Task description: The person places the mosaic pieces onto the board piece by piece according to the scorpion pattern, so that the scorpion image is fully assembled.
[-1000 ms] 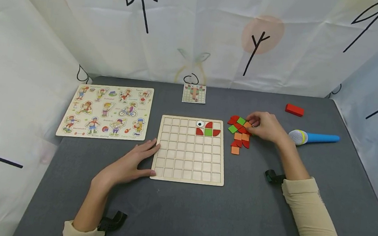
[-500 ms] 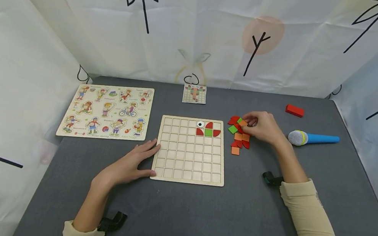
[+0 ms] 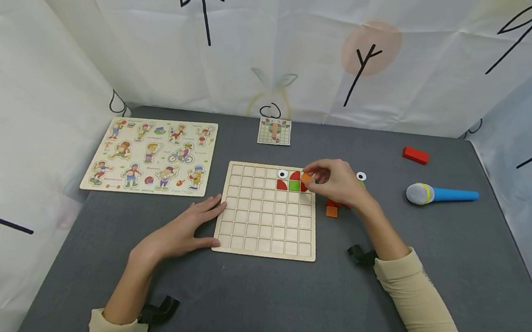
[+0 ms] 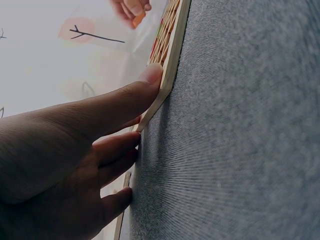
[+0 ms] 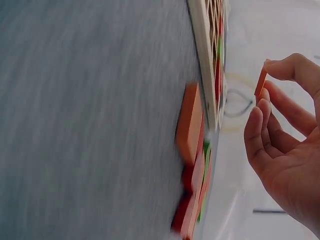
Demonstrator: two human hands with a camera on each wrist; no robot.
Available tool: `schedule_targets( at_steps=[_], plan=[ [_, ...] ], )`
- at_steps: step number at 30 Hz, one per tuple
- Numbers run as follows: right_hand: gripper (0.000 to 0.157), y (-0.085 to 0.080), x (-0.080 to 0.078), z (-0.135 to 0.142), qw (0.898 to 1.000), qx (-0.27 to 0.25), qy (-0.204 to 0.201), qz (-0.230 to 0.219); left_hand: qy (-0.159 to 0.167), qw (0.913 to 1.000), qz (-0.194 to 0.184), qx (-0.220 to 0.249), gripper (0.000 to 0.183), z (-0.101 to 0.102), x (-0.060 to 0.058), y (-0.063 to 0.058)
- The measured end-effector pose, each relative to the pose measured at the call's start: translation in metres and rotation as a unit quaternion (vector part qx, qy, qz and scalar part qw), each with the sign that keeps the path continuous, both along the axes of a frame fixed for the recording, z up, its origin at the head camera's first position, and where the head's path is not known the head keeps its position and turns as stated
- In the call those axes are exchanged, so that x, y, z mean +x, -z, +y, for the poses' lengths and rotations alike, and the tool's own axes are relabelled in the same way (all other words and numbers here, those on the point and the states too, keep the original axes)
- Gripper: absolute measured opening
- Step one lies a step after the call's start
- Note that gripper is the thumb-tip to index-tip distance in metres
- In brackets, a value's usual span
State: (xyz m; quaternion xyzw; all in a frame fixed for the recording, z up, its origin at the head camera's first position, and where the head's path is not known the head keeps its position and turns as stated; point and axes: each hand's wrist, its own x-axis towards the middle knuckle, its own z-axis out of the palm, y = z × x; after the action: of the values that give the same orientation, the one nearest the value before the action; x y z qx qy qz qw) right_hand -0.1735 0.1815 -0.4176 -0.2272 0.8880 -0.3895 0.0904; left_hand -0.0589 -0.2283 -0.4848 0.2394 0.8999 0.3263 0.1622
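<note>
The grey bench [image 3: 256,305] extended in front of the square pale-wood grid board [image 3: 260,218]. The left hand [image 3: 185,230], thumb and fingers apart, touched the board's left edge. Loose red, green and orange pieces [image 5: 196,172] lay just beside its right edge. Over its far right corner, the right hand [image 3: 337,181] pinched a square orange tile [image 3: 307,178], face-on in the head view but slanted, edge-on and off the board in the right wrist view.
</note>
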Motion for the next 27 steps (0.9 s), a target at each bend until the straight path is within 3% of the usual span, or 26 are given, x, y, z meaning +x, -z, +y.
schedule_targets(
  at_steps=[3, 8, 9, 16, 17, 23, 27],
  plan=[
    [0.03, 0.002, 0.0, -0.012, 1.0, -0.004, -0.021, -0.007, -0.003, 1.0, -0.004, 0.004, 0.094, 0.003, 0.001, -0.006],
    [0.028, 0.005, -0.001, -0.033, 0.998, -0.006, -0.056, 0.003, -0.008, 0.9998, -0.017, -0.004, 0.092, 0.015, 0.008, -0.037],
    [0.028, 0.005, -0.002, -0.038, 0.998, 0.001, -0.061, 0.007, -0.009, 0.9998, -0.016, -0.003, 0.091, 0.016, 0.009, -0.038],
    [0.025, 0.002, -0.003, -0.066, 0.992, 0.074, -0.092, 0.036, 0.003, 0.9991, 0.016, 0.04, 0.091, 0.009, 0.007, -0.025],
    [0.024, 0.002, -0.004, -0.069, 0.991, 0.081, -0.095, 0.04, 0.002, 0.9991, 0.013, 0.04, 0.092, 0.009, 0.006, -0.025],
    [0.019, 0.003, -0.008, -0.082, 0.987, 0.099, -0.114, 0.048, 0.007, 0.9995, 0.018, 0.026, 0.095, 0.0, 0.0, -0.001],
    [0.021, 0.004, -0.008, -0.086, 0.986, 0.11, -0.116, 0.05, 0.004, 0.9998, 0.012, 0.017, 0.096, -0.001, -0.001, 0.003]
  ],
)
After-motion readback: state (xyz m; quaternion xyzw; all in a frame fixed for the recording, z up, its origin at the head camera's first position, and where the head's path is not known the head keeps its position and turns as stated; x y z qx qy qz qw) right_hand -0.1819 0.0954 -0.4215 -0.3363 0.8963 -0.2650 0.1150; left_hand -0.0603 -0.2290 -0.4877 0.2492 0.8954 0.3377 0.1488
